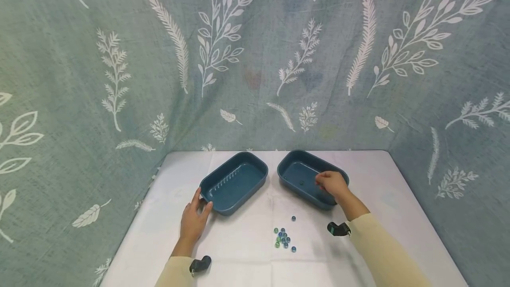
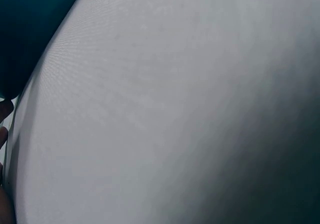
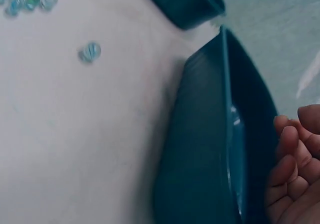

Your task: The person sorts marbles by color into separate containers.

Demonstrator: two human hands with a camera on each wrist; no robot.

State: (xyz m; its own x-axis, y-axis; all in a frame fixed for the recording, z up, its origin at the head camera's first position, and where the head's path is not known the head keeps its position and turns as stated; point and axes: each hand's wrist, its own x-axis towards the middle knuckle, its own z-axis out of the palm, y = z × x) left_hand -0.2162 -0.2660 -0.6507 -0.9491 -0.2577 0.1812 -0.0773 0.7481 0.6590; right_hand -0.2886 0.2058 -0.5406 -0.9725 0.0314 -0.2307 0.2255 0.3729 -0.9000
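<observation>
My left hand [image 1: 193, 223] rests at the near left corner of a dark blue bin [image 1: 225, 207], thumb and fingers spread against its outside. In the left wrist view only its fingertips [image 2: 5, 110] show, beside the bin. My right hand [image 1: 332, 183] hangs over a second blue bin [image 1: 287, 181], fingers curled in towards the thumb. I cannot tell whether a marble is hidden between those fingers. A small glass marble [image 1: 301, 183] lies in that bin. Several blue and green marbles [image 1: 283, 240] cluster on the table, with a lone blue marble [image 1: 293, 218] nearer the right bin.
A white cloth [image 1: 247, 251] covers the table. Green fabric [image 1: 255, 118] with white leaf prints hangs behind and along both sides. The two bins stand angled at the back with a narrow gap between them. A small black camera [image 1: 338, 229] sits on the right wrist.
</observation>
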